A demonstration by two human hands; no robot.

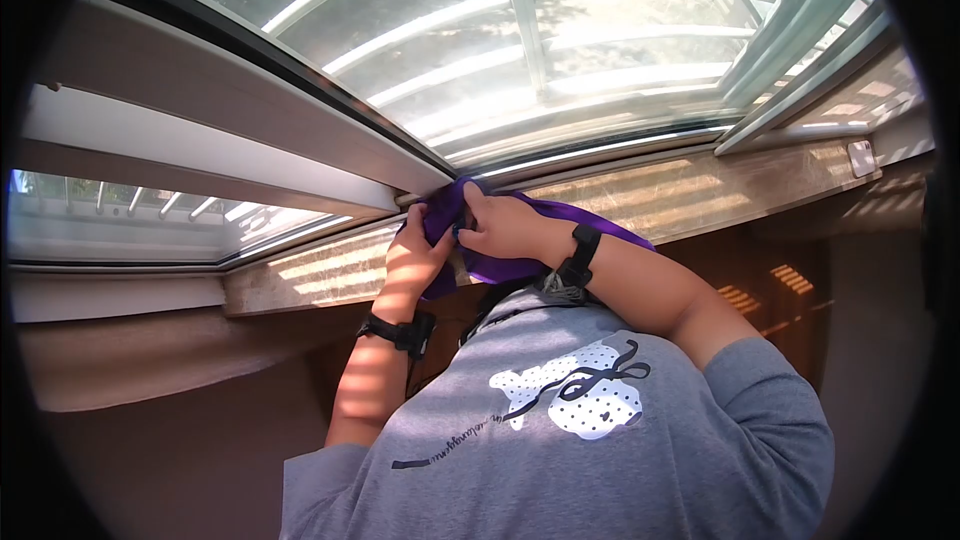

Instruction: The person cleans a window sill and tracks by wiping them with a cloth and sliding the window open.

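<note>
From where I stand, the purple cloth (492,268) is bunched at the window sill (640,202), in front of the person's chest. It rises between the fingers and thumb of the left hand (408,256), which are bent around it and have hold of a fold. The right hand (512,230) reaches across just beside it, thumb and forefinger a little apart against the cloth; whether they pinch it, I cannot tell. More cloth spreads under the right hand and out past its black wristband (580,256).
</note>
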